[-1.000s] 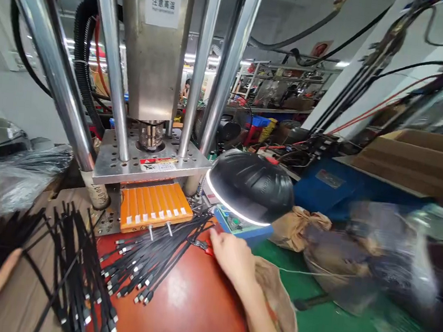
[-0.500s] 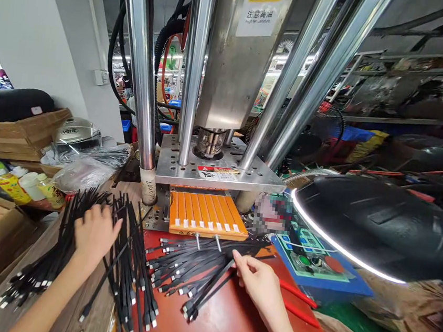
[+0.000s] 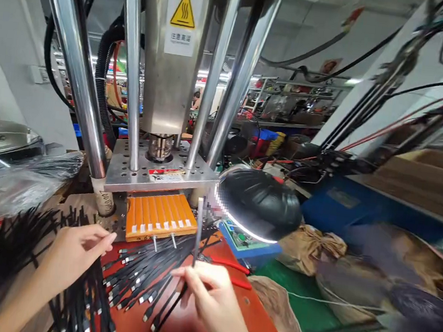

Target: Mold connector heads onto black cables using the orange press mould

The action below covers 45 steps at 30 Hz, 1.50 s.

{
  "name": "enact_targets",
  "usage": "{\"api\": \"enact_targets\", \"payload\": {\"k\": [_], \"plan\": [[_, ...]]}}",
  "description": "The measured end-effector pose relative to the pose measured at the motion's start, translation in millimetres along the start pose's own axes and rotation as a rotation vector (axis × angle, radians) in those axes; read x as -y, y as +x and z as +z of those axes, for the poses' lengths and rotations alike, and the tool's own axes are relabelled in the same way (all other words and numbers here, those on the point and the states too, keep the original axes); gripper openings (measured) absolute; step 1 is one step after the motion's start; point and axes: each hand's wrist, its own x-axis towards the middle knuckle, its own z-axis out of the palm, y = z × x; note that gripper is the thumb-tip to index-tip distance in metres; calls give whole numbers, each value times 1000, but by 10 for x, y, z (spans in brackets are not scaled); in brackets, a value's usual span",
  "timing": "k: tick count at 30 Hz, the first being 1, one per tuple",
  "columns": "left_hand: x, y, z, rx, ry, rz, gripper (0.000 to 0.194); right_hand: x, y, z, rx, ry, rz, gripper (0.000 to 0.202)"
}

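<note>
One cable (image 3: pixel 197 237) is pinched by the fingers of my right hand (image 3: pixel 214 294), lower centre, so I'd keep it clear of the pile (image 3: pixel 159 265), left hand (image 3: pixel 73 253) lower left of frame, fingers slightly parted.

I see one left hand (image 3: pixel 67 258), one right hand (image 3: pixel 208 291) and four shiny poles (image 3: pixel 132 67). One orange block (image 3: pixel 161 214) has two pins (image 3: pixel 154 243) on its front edge. On the red counter (image 3: pixel 130 323) are two red handles (image 3: pixel 231 263), by the right edge, and more black cables (image 3: pixel 164 260) than I can count.

Silver helmet (image 3: pixel 13 138), cardboard box (image 3: pixel 418 181), brown sack (image 3: pixel 308 244) (crumpled), green floor (image 3: pixel 292 277)
</note>
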Motion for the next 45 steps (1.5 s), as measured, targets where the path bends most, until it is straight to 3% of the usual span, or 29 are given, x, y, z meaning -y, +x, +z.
{"api": "enact_targets", "payload": {"k": [3,6,12,19,24,30,34,38,45], "plan": [[-416,-175,-79,-71,-272,50,36,149,85,114,70,-38,-126,48],[-731,-197,-86,-101,-436,113,31,240,136,192,105,-55,-199,43],[-922,-144,28,-90,-592,186,17,281,160,265,89,21,-194,27],[-922,-153,145,-109,-621,201,16,302,160,274,30,-91,-326,33],[-927,-111,151,-62,-597,213,15,372,251,355,20,-157,-396,45],[-909,25,53,-146,-652,239,15,312,274,535,108,-103,-330,49],[-853,199,-51,-115,-713,231,21,225,358,581,142,-98,-286,49],[-703,274,-26,-68,-666,220,32,204,587,550,218,-88,-212,55],[-320,167,302,-196,-639,140,72,173,750,534,185,71,-91,53]]}}
